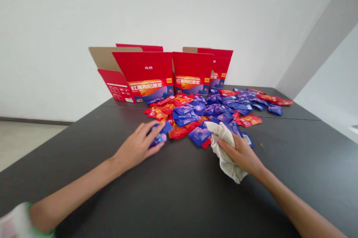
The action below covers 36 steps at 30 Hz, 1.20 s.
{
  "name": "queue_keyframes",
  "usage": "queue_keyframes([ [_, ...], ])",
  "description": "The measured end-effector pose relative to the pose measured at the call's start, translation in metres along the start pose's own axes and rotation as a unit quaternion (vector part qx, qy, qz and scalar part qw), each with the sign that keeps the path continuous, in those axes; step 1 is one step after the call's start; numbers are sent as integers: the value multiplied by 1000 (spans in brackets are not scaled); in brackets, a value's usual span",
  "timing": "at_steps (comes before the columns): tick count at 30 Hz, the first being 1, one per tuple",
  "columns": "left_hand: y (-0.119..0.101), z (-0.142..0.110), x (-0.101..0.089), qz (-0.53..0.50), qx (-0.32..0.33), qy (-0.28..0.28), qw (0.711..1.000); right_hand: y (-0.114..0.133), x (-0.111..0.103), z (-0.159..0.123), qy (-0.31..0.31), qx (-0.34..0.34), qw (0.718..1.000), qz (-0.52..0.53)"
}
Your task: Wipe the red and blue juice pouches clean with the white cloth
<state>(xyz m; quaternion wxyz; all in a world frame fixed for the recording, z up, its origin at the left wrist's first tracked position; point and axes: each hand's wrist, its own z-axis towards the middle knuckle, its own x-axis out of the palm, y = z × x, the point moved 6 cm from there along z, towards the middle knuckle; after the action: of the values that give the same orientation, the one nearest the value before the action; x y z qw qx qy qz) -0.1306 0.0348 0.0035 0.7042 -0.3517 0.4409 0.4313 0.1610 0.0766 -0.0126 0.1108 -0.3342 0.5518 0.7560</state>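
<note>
My left hand (142, 141) is closed around a blue sachet (158, 138), just left of the pile. A crumpled off-white cloth (228, 156) is gripped in my right hand (242, 154), whose fingers press into its folds. The cloth hangs down at the near right edge of the pile, close to a blue sachet (199, 135). Red sachets (179, 132) and blue ones (184, 115) lie heaped in front of both hands. Whether the left hand holds more than one sachet I cannot tell.
Several open red cardboard boxes stand behind the pile, among them a left one (151, 81) and a middle one (192, 76), flaps raised. More sachets (243, 100) spread to the back right. All rest on a dark table (167, 193) before a white wall (173, 7).
</note>
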Motion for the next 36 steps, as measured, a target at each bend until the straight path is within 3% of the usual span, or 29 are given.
queue_keyframes([
  [3,35,32,-31,15,-80,-88,993,3,1,0,0,-10,1000,-2],
  [5,46,51,-42,12,-101,-108,989,4,2,0,7,-15,1000,5],
  [7,46,65,-42,9,-102,-108,989,4,2,-1,12,-16,1000,11],
  [11,17,80,-9,-4,-61,-74,995,4,-1,-1,9,-11,1000,23],
  [15,-41,82,45,-44,96,54,993,5,-7,1,-6,-16,999,36],
  [17,-62,80,62,-49,141,92,984,5,-8,1,-15,-20,999,34],
  [23,-86,78,68,19,204,52,977,6,-6,1,-12,-26,998,54],
  [27,-85,69,51,56,223,-20,973,5,-10,2,-36,-23,995,87],
  [31,-90,32,26,59,293,-80,951,2,-17,3,-65,-7,991,120],
  [34,-102,-7,22,30,334,-10,942,9,-18,0,-57,-10,992,113],
  [36,-109,-27,26,-4,296,56,954,17,-14,-4,-36,-19,996,83],
])
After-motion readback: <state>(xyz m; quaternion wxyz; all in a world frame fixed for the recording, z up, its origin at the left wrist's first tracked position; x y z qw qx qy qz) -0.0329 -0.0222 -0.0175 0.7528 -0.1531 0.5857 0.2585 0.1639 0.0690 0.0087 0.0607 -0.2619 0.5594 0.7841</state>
